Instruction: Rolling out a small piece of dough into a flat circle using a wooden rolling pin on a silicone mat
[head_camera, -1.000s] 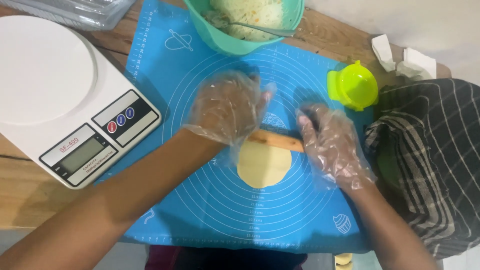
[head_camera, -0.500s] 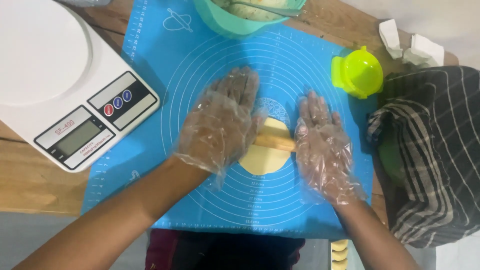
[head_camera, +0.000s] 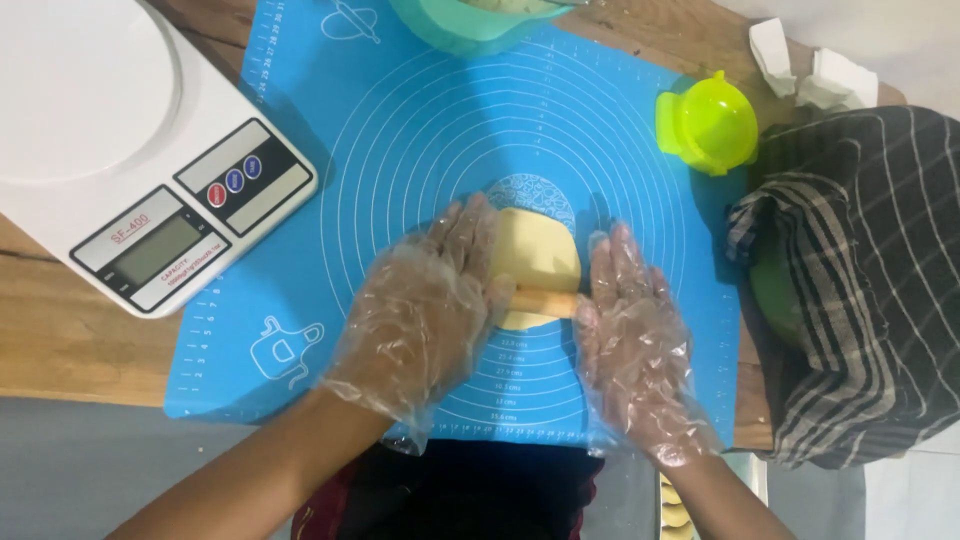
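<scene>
A flat yellow dough disc lies on the blue silicone baking mat. A thin wooden rolling pin rests across the near edge of the dough. My left hand, in a clear plastic glove, presses flat on the pin's left end with fingers spread. My right hand, also gloved, lies flat on the pin's right end. Most of the pin is hidden under both palms.
A white kitchen scale stands at the left, partly on the mat. A teal bowl sits at the far edge. A lime green plastic press is at the right, beside a striped cloth covering a green bowl.
Both hands and the rolling pin have moved toward me across the dough, from its far edge to its near edge. The camera has also shifted.
</scene>
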